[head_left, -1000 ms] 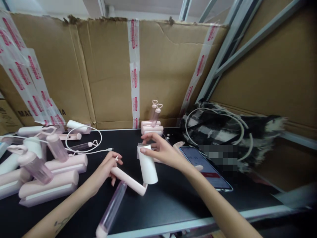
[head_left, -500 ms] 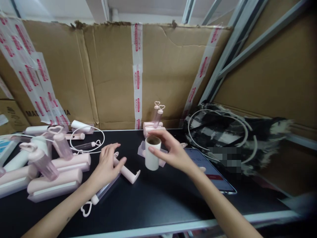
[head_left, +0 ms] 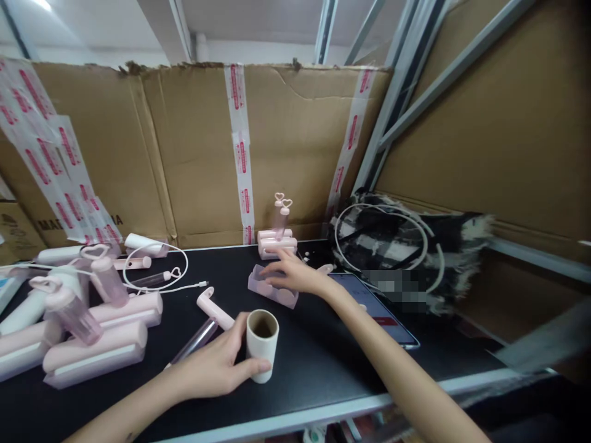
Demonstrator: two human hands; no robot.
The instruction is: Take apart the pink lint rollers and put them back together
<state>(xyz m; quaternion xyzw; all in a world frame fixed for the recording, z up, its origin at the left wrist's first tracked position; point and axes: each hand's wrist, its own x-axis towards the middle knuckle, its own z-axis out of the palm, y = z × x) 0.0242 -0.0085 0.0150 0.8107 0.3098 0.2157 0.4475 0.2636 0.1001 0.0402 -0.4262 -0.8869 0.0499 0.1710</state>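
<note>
My left hand [head_left: 217,366] is wrapped round a white roll [head_left: 262,354] with a brown cardboard core, standing upright near the table's front edge. Beyond it, my right hand [head_left: 295,272] has its fingers apart over a translucent pink trough-like cover [head_left: 273,291]; whether the fingertips touch it I cannot tell. A pale pink rod-shaped part with a bent end [head_left: 215,309] lies left of the roll. Beside that is a clear tube [head_left: 197,339], partly hidden by my left hand and forearm.
Several assembled pink rollers [head_left: 99,347] with translucent handles crowd the left. Two more pink rollers [head_left: 277,246] stand at the back by the cardboard wall [head_left: 198,154]. A white cable [head_left: 187,264] loops at the back left. To the right lie a tablet [head_left: 383,320] and a black-and-white cloth [head_left: 383,237].
The white roll has passed from my right hand to my left and come nearer the front edge. My right hand has moved back to the translucent cover. The view has shifted slightly.
</note>
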